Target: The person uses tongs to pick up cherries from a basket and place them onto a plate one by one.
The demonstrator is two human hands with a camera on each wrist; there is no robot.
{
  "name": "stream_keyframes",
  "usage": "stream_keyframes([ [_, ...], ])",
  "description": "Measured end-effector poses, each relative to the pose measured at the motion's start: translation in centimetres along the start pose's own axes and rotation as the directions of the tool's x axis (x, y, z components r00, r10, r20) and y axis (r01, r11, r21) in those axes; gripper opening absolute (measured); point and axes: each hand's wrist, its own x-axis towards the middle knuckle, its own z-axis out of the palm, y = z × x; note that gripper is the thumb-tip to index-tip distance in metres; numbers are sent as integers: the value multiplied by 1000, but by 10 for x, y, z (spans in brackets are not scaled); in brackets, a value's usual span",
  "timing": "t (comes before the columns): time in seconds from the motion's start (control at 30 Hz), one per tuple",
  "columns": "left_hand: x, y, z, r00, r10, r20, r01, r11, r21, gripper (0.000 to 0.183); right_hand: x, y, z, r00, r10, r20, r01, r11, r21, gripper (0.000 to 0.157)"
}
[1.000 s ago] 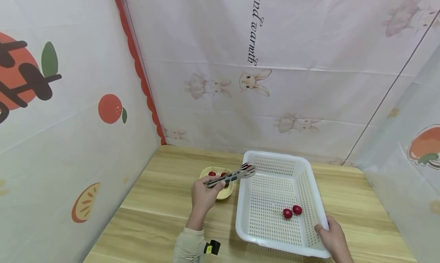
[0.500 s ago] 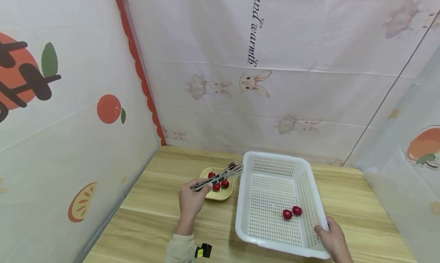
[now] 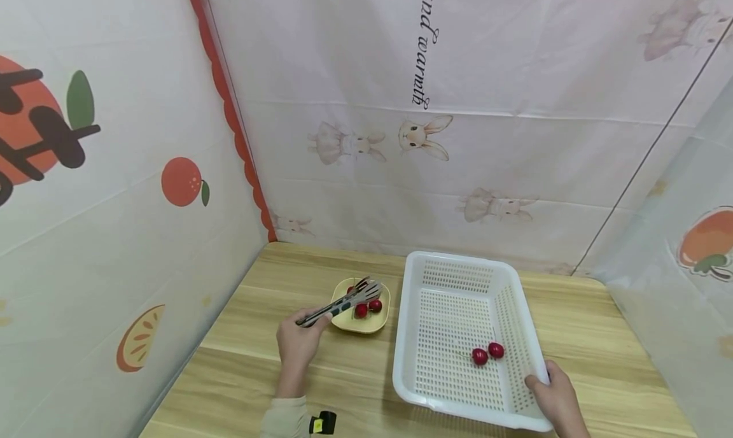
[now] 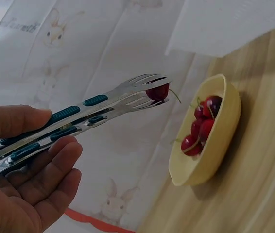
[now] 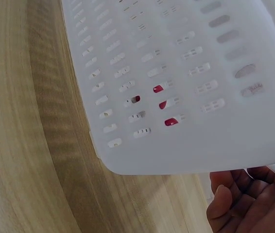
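Note:
My left hand [image 3: 299,342] holds metal tongs with fork-shaped tips [image 3: 338,305] between thumb and fingers. In the left wrist view, the tongs' tips pinch a dark red cherry [image 4: 158,92] with its stem sticking out. The tips hang above a small yellow bowl [image 4: 225,136], which has several more cherries [image 4: 205,128] in it. My right hand [image 3: 555,393] grips the lower right corner of a white perforated plastic basket [image 3: 403,323], thumb over the rim. Two cherries [image 3: 480,356] lie together on the basket's floor, and their red shows through its slots in the right wrist view.
Bowl and basket stand side by side on a wood-grain table [image 3: 240,368], a narrow gap between them. Printed cloth walls [image 3: 355,196] close off the back and both sides. A black strap with a yellow tag [image 3: 323,423] sits by the left sleeve.
My left hand has drawn left and slightly toward me, taking the tongs and their cherry from the basket's left rim to above the yellow bowl. The right hand and basket have stayed in place.

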Motion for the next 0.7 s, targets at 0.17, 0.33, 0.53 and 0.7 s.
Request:
stream_keyframes([
  [0.17,1,-9,-8,999,9,-31,-8,1000,28,20,0,1,0,1000,-4,-9,4,1000,-3,44],
  [0.33,3,-18,-11,998,26,-53,-22,997,69,18,-2,2,0,1000,-13,-22,13,1000,-12,42],
  [0.53,6,-26,-11,999,-3,-52,8,996,91,20,-2,2,0,1000,-8,-19,8,1000,-8,41],
  [0.7,7,-26,-8,999,-23,-28,25,999,49,29,0,-1,1,1000,-5,-19,5,1000,-4,41],
])
